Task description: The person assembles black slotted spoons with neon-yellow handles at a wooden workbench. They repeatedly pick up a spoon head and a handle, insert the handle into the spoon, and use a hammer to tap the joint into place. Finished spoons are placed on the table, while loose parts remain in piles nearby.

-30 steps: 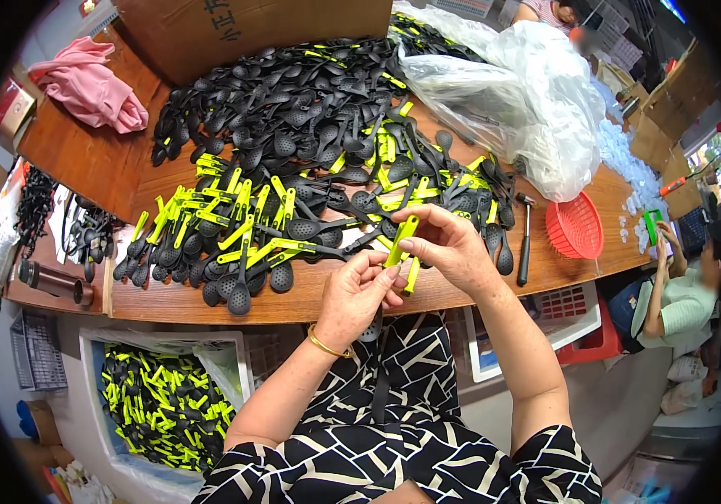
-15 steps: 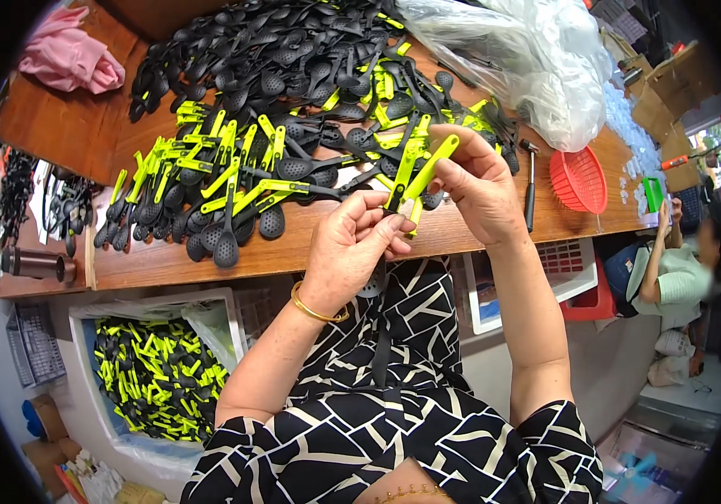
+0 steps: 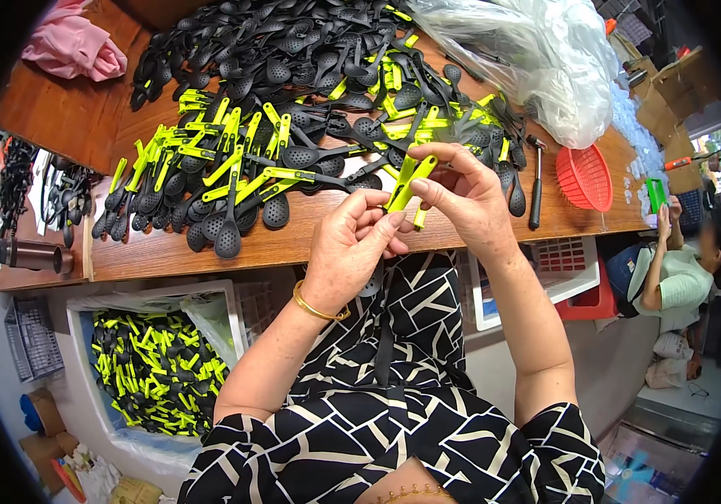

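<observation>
Left hand [image 3: 350, 249] pinches green strips [image 3: 416, 175] | right hand [image 3: 471, 204] grips their tops | by tabletop [image 3: 159, 254] edge | gap just narrowed: strips lie closer together

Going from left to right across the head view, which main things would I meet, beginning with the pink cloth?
Pink cloth → left hand → right hand → hammer → red basket → small green object.

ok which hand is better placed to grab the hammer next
Probably the right hand: the hammer lies to its right, while the left hand is farther away and grips the lower end of the lime-green handle. The right hand is at that handle too, though.
</observation>
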A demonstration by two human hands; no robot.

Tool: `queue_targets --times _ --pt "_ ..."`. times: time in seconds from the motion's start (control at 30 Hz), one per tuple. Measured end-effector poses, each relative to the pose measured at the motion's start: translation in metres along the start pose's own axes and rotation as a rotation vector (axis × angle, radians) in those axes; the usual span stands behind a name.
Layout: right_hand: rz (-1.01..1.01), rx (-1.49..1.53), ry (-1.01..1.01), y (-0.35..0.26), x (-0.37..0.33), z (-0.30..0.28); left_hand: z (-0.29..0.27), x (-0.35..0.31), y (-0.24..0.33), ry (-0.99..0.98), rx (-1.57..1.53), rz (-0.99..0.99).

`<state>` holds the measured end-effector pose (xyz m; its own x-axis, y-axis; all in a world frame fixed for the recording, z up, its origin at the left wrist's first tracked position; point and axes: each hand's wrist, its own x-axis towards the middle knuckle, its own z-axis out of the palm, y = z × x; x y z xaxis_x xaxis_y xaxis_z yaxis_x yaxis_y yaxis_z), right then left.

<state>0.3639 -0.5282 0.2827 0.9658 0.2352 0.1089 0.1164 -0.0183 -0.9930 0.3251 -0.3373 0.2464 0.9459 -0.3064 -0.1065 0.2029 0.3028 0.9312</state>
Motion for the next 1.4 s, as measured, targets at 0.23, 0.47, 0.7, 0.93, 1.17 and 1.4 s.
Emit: queue_targets --times 0.23,0.47,0.7,0.93,1.17,1.4 --pt "0.061 0.182 0.013 0.012 -0.011 -0.004 -0.003 -0.002 -0.009 -0.001 0.024 -0.027" --pt "0.055 0.078 -0.055 0.014 -0.016 -0.011 0.009 -0.007 -0.015 0.006 0.122 0.019" --pt "-0.092 -0.172 0.032 0.028 -0.025 -0.004 0.007 -0.011 -0.027 0.041 0.174 0.000" --pt "0.191 0.274 -0.139 0.037 -0.040 0.011 -0.002 -0.032 -0.042 0.088 0.369 0.115" --pt "0.255 0.464 -0.377 0.052 -0.055 0.011 -0.030 -0.059 -0.054 -0.258 -0.052 -0.332" --pt "0.001 0.407 -0.660 0.029 -0.058 -0.014 -0.035 -0.068 -0.072 -0.637 -0.776 -0.490"
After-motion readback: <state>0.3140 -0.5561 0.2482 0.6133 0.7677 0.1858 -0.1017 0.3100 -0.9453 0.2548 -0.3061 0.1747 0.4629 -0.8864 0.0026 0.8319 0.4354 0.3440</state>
